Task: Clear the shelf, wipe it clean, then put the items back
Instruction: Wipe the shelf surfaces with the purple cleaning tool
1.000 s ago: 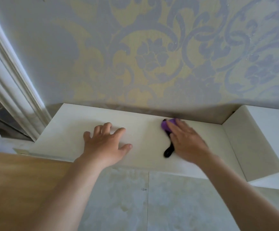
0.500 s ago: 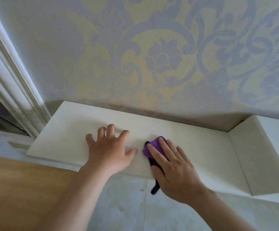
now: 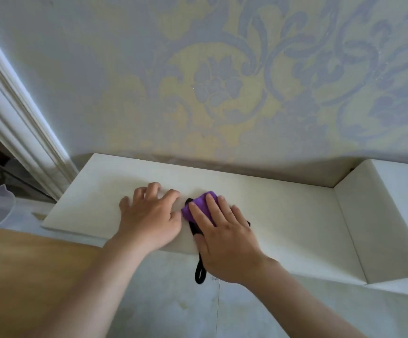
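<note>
The white shelf (image 3: 283, 211) runs along the patterned wall and carries nothing but my hands and a cloth. My left hand (image 3: 149, 215) lies flat on the shelf, fingers spread. Right beside it, my right hand (image 3: 224, 240) presses a purple wiping cloth (image 3: 200, 206) onto the shelf with straight fingers. The cloth has a black edge, and its black loop (image 3: 200, 274) hangs over the shelf's front edge. Most of the cloth is hidden under my palm.
A raised white block (image 3: 388, 215) closes the shelf on the right. White door trim (image 3: 20, 132) slants down at the left. A wooden surface (image 3: 27, 276) lies at the lower left, and pale floor tiles (image 3: 173, 308) show below the shelf.
My right hand has slid the purple cloth leftward along the shelf, from near the wall toward the front edge and up against my left hand. The left hand has stayed in place.
</note>
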